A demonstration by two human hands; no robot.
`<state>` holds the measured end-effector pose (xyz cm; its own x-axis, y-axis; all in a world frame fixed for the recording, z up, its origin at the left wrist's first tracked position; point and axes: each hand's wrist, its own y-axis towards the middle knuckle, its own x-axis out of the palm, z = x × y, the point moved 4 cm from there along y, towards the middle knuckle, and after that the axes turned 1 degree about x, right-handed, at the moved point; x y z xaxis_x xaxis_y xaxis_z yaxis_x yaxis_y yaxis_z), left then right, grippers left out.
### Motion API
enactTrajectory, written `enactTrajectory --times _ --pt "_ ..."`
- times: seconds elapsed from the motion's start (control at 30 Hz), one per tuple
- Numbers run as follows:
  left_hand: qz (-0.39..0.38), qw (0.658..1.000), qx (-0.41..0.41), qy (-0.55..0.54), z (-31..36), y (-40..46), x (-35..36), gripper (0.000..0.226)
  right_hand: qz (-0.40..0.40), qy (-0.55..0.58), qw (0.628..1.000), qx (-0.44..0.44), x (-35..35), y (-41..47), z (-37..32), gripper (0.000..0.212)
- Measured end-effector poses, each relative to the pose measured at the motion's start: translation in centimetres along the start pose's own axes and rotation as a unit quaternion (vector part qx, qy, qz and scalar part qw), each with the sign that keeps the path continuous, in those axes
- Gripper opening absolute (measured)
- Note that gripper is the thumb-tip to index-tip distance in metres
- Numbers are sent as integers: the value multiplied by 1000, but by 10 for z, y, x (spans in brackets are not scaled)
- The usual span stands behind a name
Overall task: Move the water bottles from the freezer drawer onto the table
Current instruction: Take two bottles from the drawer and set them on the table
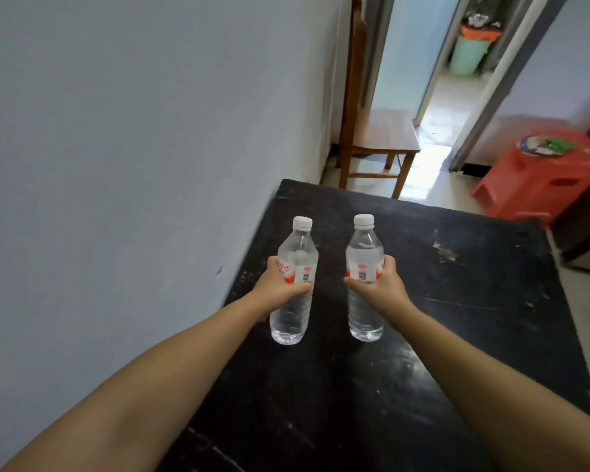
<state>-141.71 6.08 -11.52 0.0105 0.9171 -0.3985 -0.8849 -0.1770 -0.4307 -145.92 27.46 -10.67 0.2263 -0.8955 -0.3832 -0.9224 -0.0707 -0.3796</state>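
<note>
Pale blue walls bound the room on the left; a black, scuffed desk (457, 318) fills the near and centre field. Beyond its far edge stand a wooden chair (375, 131) and, to the right, a red stool (542, 178).

Left hand (280, 284) grips the left bottle (293, 284) around its label band. Right hand (385, 284) grips the right bottle (363, 281) the same way. Both bottles are upright, capped, side by side but apart, over the left part of the desk. Whether their bases touch the desk cannot be determined.

Status: placement step appears nearly complete for this pair. The freezer drawer is not in view.

Hazards:
- Left bottle sits near the desk's left edge, by the wall. A release off-centre could tip it over the edge.
- Bottles from a freezer may be wet; a slick surface could slip in the grip or slide on the desk.
- Releasing before the base is seated could topple a tall, narrow bottle.
</note>
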Motion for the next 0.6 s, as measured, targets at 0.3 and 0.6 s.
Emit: enactTrajectory --times 0.3,0.6 --pt "81 991 92 -48 68 135 -39 74 93 36 992 -78 15 127 -76 80" --pt "135 978 133 -92 58 184 -39 72 140 26 983 -116 27 178 -57 80"
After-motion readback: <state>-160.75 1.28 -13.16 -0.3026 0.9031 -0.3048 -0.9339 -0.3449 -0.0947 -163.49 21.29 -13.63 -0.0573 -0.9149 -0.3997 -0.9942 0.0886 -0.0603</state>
